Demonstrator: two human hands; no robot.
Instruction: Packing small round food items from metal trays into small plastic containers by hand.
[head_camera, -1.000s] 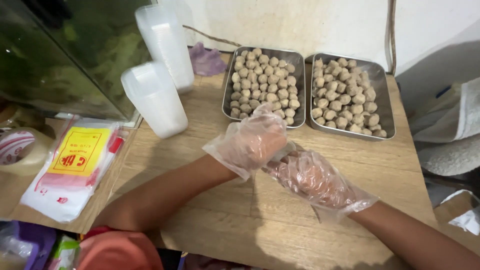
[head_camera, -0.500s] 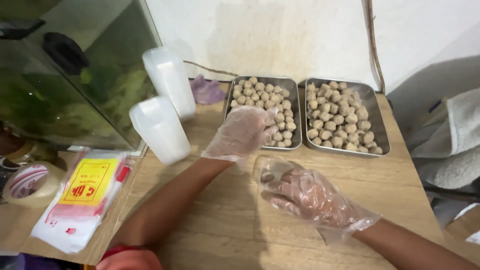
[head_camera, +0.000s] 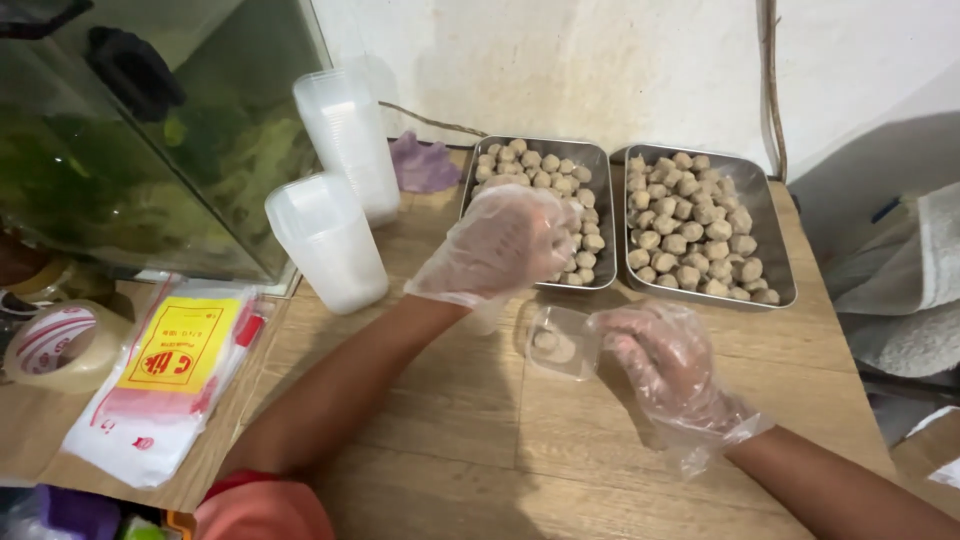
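Container: small clear plastic container (head_camera: 560, 342) on the wooden table (head_camera: 480, 440); one meatball (head_camera: 545, 340) inside, room for more
Right hand (head_camera: 665, 360): gloved, fingers loosely curled, steadying the container's edge
Left hand (head_camera: 500, 245): gloved, cupped over the left steel tray (head_camera: 600, 215); whether it grips meatballs I cannot tell
Right tray (head_camera: 775, 250): full
Beyond: stacked clear cups (head_camera: 325, 240); tape roll (head_camera: 50, 345)

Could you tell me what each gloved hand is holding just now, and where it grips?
Right hand fingers hold the small clear container by its right rim. Left hand is over the left tray; any hold cannot be told.
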